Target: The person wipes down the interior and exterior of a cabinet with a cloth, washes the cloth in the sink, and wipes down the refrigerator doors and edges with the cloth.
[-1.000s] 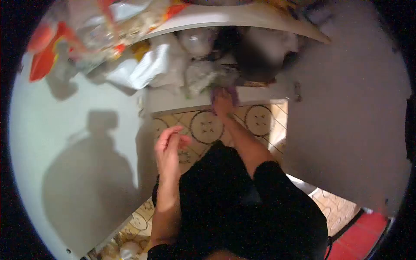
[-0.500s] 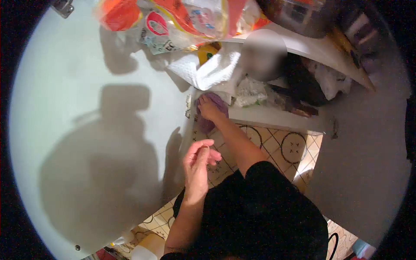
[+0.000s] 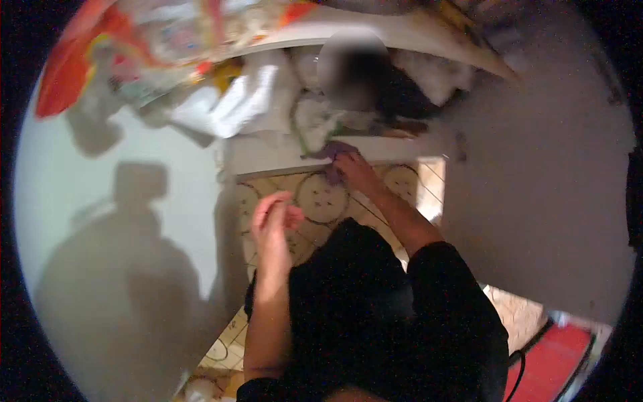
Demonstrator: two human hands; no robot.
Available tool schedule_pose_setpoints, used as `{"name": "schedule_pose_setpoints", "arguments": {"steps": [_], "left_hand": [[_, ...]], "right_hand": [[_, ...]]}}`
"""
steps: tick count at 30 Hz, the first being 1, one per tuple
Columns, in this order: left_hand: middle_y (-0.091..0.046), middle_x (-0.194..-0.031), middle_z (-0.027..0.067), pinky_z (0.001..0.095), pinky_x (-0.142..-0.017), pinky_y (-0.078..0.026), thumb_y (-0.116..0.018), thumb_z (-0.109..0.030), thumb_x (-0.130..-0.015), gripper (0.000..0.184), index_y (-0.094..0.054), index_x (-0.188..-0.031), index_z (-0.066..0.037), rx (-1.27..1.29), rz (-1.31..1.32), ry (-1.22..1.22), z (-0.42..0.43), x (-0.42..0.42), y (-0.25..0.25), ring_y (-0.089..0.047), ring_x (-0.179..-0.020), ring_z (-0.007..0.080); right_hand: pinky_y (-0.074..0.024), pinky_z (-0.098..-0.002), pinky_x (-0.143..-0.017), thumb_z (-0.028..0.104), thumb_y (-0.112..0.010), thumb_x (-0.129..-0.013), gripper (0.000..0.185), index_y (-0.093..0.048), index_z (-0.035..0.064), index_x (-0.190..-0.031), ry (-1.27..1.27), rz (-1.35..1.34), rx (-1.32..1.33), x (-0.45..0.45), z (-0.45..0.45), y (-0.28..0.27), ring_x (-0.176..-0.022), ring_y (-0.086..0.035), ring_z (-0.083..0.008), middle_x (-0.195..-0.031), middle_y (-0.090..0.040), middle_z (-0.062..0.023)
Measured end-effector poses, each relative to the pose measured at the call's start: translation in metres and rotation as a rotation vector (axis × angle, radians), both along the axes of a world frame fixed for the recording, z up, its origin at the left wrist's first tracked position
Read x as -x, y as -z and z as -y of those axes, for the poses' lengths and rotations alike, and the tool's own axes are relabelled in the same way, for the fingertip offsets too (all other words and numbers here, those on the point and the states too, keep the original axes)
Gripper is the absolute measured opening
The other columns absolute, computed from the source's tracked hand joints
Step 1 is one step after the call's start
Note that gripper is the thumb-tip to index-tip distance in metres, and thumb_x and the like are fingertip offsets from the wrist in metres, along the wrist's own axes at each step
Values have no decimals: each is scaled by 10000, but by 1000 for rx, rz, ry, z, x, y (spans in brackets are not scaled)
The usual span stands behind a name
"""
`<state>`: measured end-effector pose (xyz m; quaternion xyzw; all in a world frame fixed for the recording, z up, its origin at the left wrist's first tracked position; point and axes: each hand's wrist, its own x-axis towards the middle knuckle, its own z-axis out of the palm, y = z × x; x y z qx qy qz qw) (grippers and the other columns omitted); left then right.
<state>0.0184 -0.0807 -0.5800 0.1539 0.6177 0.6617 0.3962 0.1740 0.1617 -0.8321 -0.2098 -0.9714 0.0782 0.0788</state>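
My right hand point(image 3: 355, 169) presses and grips a purple cloth point(image 3: 339, 149) on the pale front ledge point(image 3: 268, 157) of a low cupboard. Part of the cloth hangs over the ledge toward the floor. Nearer to me, my left hand point(image 3: 274, 216) is raised above the tiled floor, its fingers loosely bent and apart, with nothing seen in it. Just behind the cloth lies a clear plastic bag point(image 3: 315, 120) with a green edge, blurred. White paper towel point(image 3: 228, 110) hangs to the left.
A pale cupboard door point(image 3: 87, 221) stands at my left, and a grey one point(image 3: 529, 194) at my right. Above, a shelf edge point(image 3: 429, 50) carries orange and clear packages point(image 3: 174, 37). Patterned tiles point(image 3: 321, 197) lie below. A red item point(image 3: 552, 358) is at lower right.
My right hand has slid right along the ledge with the purple cloth. My left hand stays raised with bent fingers. The view has turned to the right.
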Motion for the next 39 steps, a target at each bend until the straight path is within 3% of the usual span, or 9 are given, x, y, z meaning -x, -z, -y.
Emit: {"name": "schedule_pose_setpoints", "arguments": {"steps": [2,4,10,19,22,25,28,34,39], "left_hand": [[-625,-771,52,270,-642,-441,-521,-166,-918,210,-623,-1058,-48,32,55,11,-4,-3,2,-585,-711,133],[-618,-765,49,264,-648,-430,-504,-149,-919,208,-622,-1050,-39,12,91,41,-8,-8,7,-580,-729,125],[-618,-756,48,264,-633,-410,-516,-146,-919,200,-623,-1053,-41,-7,89,29,-14,-11,4,-573,-698,129],[-632,-757,61,266,-608,-406,-566,-162,-909,181,-628,-1041,-54,-16,184,80,-36,-12,51,-588,-675,146],[-638,-764,71,272,-586,-411,-561,-173,-909,192,-622,-1045,-52,64,228,-10,-37,-7,57,-593,-660,152],[-634,-742,74,281,-576,-413,-538,-230,-935,241,-599,-1072,-41,157,289,-50,-34,1,77,-591,-638,158],[-656,-867,104,338,-652,-487,-485,-268,-959,319,-565,-1152,-27,195,222,206,-28,7,135,-633,-731,193],[-511,-1277,133,406,-1032,-388,-385,-310,-983,441,-452,-1294,-5,-78,699,404,-64,-94,16,-499,-1199,242],[-553,-1198,92,354,-887,-470,-352,-331,-992,432,-477,-1268,-24,-143,501,682,-100,-168,-12,-561,-1062,194]], "right_hand": [[-457,-363,-895,172,-633,-785,377,-579,126,-1156,144,-14,-237,-66,-3,-37,-954,-556,-257,-1089,-597,-81],[-497,-350,-807,274,-553,-872,320,-578,130,-1156,279,-733,870,-113,-11,-86,-760,-585,-248,-901,-616,-66],[-510,-325,-582,373,-398,-959,337,-575,112,-1079,308,-1668,1246,-189,-112,43,-580,-560,-165,-678,-531,-12],[-541,-375,-793,-58,-492,-835,341,-511,20,-1166,685,-809,1588,-14,9,-44,-982,-591,-234,-1096,-576,-86],[-521,-379,-843,78,-576,-789,330,-588,53,-1118,219,-786,1928,-1,16,-91,-1004,-618,-235,-1130,-612,-95],[-493,-407,-923,15,-528,-839,439,-465,39,-1273,224,-675,2127,-20,25,-169,-1102,-564,-249,-1209,-547,-110],[-462,-374,-954,84,-545,-856,426,-481,47,-1275,443,-824,1996,-39,45,-181,-1140,-536,-230,-1230,-537,-113],[-432,-302,-904,211,-611,-864,462,-493,54,-1282,541,-459,1451,-65,98,-267,-1145,-499,-188,-1231,-529,-114],[-474,-290,-732,207,-602,-904,218,-582,37,-1039,1164,-677,885,-169,165,-356,-794,-584,-137,-860,-634,-41]]}}
